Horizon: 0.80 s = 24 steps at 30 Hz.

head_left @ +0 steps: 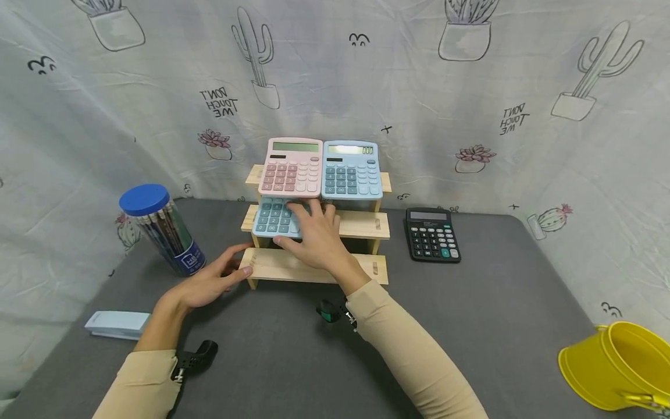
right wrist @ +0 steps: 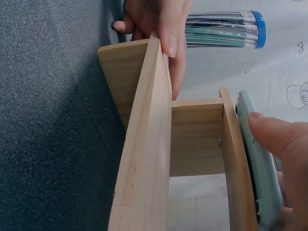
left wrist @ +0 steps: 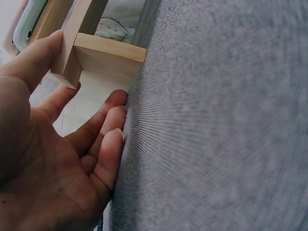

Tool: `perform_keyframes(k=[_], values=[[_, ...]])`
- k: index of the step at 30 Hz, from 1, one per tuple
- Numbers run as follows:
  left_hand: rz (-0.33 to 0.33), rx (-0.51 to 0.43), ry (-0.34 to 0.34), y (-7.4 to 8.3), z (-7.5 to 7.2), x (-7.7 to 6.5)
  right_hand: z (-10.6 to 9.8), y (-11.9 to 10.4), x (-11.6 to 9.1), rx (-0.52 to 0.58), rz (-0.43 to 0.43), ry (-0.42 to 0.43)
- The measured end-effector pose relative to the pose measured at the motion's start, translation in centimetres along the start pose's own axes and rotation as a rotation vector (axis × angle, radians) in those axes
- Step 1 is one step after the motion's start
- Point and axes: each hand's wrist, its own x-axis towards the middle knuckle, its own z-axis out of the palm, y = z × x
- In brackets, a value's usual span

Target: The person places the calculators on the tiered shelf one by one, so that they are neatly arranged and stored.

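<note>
A three-step wooden stand (head_left: 303, 266) stands on the grey table. My left hand (head_left: 201, 286) pinches the left end of its lowest step, thumb on top and index finger beneath, as the left wrist view shows; the other fingers curl loosely beside the table. On the middle step, my right hand (head_left: 320, 237) grips a blue calculator (head_left: 272, 218), with the thumb at its front edge and the fingers over its right part, hiding some keys. Above it, a pink calculator (head_left: 291, 169) and another blue calculator (head_left: 352, 170) lean side by side on the top step.
Right of the stand lies a black calculator (head_left: 432, 235). A clear jar of pencils with a blue lid (head_left: 144, 199) tilts at the left, behind a pale blue stapler-like object (head_left: 116, 324). A yellow bucket (head_left: 586, 364) sits at the right edge. Patterned cloth (head_left: 324, 87) hangs behind.
</note>
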Motion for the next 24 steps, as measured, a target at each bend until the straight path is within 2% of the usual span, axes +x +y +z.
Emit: perform_keyframes(k=[10,15,24], values=[[-0.004,0.01,0.016,0.0,0.1,0.0,-0.3,0.9,-0.9,0.034,-0.067,-0.057],[-0.012,0.021,0.028,-0.1,0.1,0.0,-0.8,2.0,-2.1,0.055,-0.13,-0.103],[-0.004,0.017,0.027,0.0,0.2,0.2,-2.8,3.9,-4.7,0.002,-0.216,-0.189]])
